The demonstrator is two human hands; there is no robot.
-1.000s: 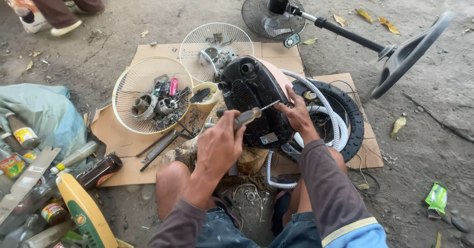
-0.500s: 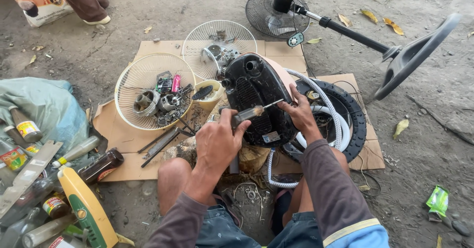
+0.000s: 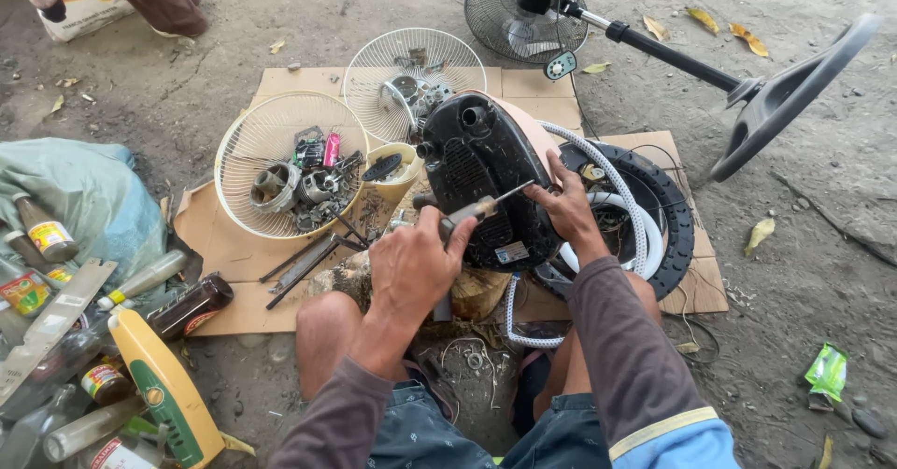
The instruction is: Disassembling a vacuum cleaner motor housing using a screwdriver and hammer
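Nearest to me, my 2 knees frame a patch of dirt strewn with small screws and wire. Just above them my left hand (image 3: 416, 268) is curled in a fist round the handle of a screwdriver (image 3: 478, 207), fingers pressed together, so the shaft angles up and to the right onto the black motor housing (image 3: 481, 184). My right hand (image 3: 570, 209) lies on the housing's right side, fingers spread and pressed flat against it, apparently to steady it against the push of the tool. The housing stands tilted on a lump of wood (image 3: 476, 291) on the cardboard sheet (image 3: 234, 254), touching a white ribbed hose (image 3: 621, 203) that loops beside a black ring-shaped base (image 3: 677, 221).

To the left, 2 white fan grilles (image 3: 280, 161) lie dished upward and serve as trays for loose parts. Bottles and cans (image 3: 159, 376) crowd the near left edge. Farthest off, a standing fan (image 3: 654, 53) lies tipped over on the ground.
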